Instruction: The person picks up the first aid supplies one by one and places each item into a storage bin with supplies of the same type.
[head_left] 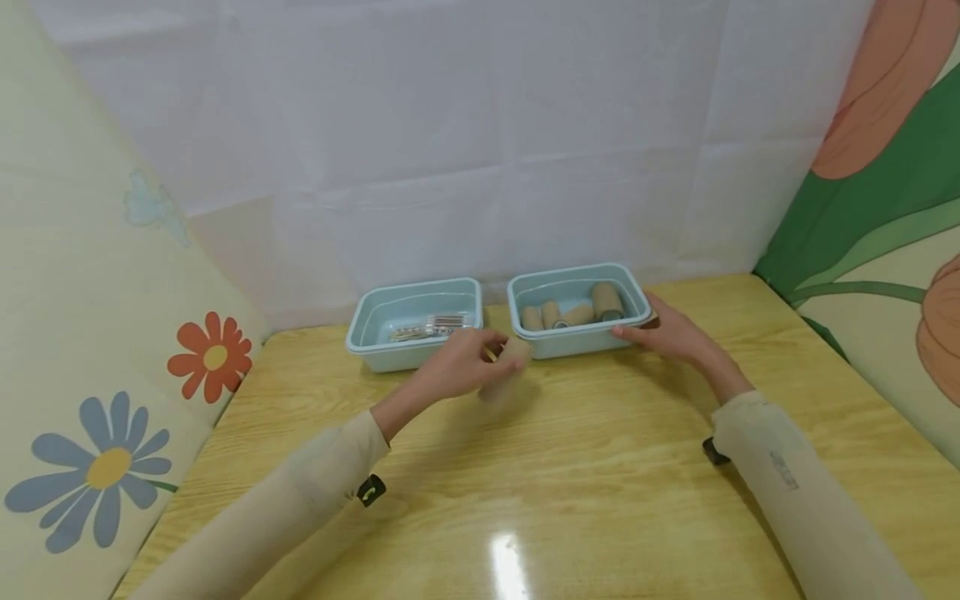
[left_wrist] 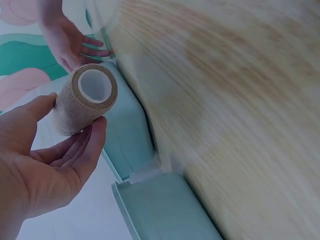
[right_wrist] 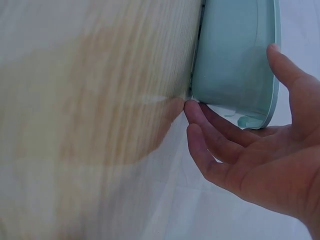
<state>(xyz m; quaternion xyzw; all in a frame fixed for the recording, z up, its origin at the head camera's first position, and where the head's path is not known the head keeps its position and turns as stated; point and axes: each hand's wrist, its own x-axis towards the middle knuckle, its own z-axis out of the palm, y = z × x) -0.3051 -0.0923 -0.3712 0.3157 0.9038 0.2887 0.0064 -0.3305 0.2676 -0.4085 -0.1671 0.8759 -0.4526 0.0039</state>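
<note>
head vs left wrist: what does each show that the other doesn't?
Head only: rolls inside the right tub, packets in the left tub, the flowered side panels. Left wrist only: the held roll's white hollow core, gripped between thumb and fingers. Both: the left hand holding that roll, the right hand at the right tub, the wooden table.

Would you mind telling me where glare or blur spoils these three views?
Head view: a bright glare patch on the table; the roll in the left hand is smeared. Left wrist view: the roll is sharp, the wood grain streaked with blur. Right wrist view: the wood is washed out and blurred; the right hand and tub stay clear.
</note>
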